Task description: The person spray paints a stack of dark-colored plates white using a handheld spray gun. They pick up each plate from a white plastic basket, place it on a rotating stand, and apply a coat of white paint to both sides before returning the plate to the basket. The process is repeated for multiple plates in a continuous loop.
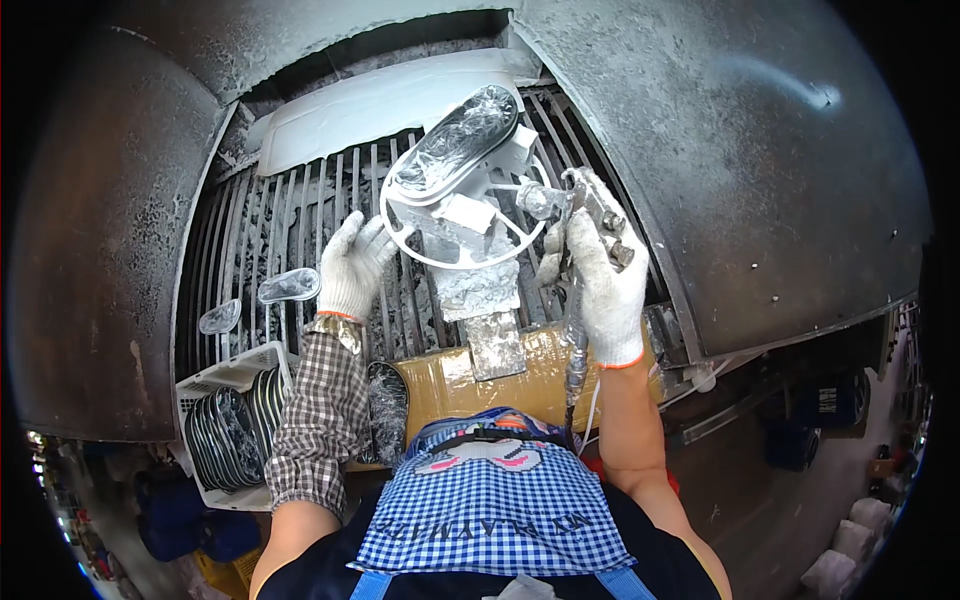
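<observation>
A round white turntable [470, 265] with spokes stands on a coated post [480, 290] in front of me. On its white blocks lies a long dark sole-shaped piece [455, 145], with shiny clear film over it, tilted up to the right. My left hand [350, 270], in a white knit glove, is at the turntable's left rim; its fingers are stretched out and hold nothing. In my gloved right hand [610, 290] is a spray gun [608, 222], its nozzle toward the turntable. A hose [575, 365] runs down from the gun.
Metal slats [260, 235] crusted with residue lie below, between stained booth walls [800, 180]. Two film-like oval pieces [290, 285] rest on them at left. A white crate [235, 370] holds several dark pieces. Brown taped cardboard [435, 385] lies nearest me, beside another dark piece [386, 410].
</observation>
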### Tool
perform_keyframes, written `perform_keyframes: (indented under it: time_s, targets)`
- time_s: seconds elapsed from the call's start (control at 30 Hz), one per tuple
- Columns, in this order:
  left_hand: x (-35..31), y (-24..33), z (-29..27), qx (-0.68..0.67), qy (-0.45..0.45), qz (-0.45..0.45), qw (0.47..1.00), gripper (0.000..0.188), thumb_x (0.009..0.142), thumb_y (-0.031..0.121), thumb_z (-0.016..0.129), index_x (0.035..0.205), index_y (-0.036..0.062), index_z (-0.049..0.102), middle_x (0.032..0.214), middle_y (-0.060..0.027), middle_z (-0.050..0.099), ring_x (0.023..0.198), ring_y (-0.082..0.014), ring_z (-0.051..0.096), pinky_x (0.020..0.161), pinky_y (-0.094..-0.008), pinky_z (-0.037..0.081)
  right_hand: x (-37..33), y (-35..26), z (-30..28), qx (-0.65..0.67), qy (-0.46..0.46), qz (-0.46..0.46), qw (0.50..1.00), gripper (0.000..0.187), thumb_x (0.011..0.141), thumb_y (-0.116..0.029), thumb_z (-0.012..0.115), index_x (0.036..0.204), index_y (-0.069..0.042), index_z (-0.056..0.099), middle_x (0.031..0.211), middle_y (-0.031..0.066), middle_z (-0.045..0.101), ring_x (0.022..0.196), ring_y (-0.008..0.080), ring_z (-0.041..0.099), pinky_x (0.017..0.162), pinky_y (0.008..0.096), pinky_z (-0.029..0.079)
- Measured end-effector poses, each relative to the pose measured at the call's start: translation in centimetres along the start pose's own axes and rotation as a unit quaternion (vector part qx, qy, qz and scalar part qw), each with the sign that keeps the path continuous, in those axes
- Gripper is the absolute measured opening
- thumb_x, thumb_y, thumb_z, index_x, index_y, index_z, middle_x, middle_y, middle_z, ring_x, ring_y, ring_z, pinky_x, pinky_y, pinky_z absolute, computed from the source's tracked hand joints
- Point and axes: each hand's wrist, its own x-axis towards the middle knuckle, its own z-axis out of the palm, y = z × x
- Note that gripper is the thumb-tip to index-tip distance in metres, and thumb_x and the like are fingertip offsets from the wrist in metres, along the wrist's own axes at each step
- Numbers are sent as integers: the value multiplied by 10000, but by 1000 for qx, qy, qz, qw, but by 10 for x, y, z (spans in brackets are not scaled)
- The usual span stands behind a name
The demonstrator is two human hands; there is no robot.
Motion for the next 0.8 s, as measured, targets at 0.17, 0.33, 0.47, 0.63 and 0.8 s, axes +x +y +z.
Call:
perform_keyframes:
  time_s: [0.17,0.33,0.47,0.63,0.8]
  targets:
    - [8,5,-8,30,3,-1,1000,235,1044,165,596,1200,7,519,1351,-285,605,1253,-413,639,1018,-511,583,2,-2,-2,-1,19,-17,1000,522,1084,-123,638,1554,30,471,908,28,666,724,59,608,621,223,524]
    - [-15,-26,-7,107,112,-27,988,435,1055,244,608,1378,-22,490,1283,-175,671,1216,-322,644,1006,-412,546,-5,-7,4,-5,53,-39,998,549,1085,-97,622,1576,45,424,933,53,660,735,75,599,641,222,524]
    - [-46,-66,-9,38,77,-100,991,435,1004,203,614,1379,-8,554,1204,-136,677,1128,-288,642,977,-441,557,-19,-8,10,-32,-33,5,999,571,1069,-105,648,1580,40,437,933,57,697,720,75,639,643,228,535]
    - [-67,-89,5,-34,25,-121,992,566,1021,203,574,1523,-39,480,1373,-211,640,1226,-362,635,1062,-505,533,-14,2,22,-36,-10,-23,999,542,1070,-110,653,1560,37,475,1022,44,724,827,62,659,737,227,546]
    - [-68,-82,9,-45,-3,-103,994,567,1040,169,560,1551,-47,442,1505,-226,558,1348,-398,568,1167,-545,463,-8,6,11,-39,6,-19,999,533,1074,-129,658,1549,42,487,1060,35,722,889,53,653,782,225,546]
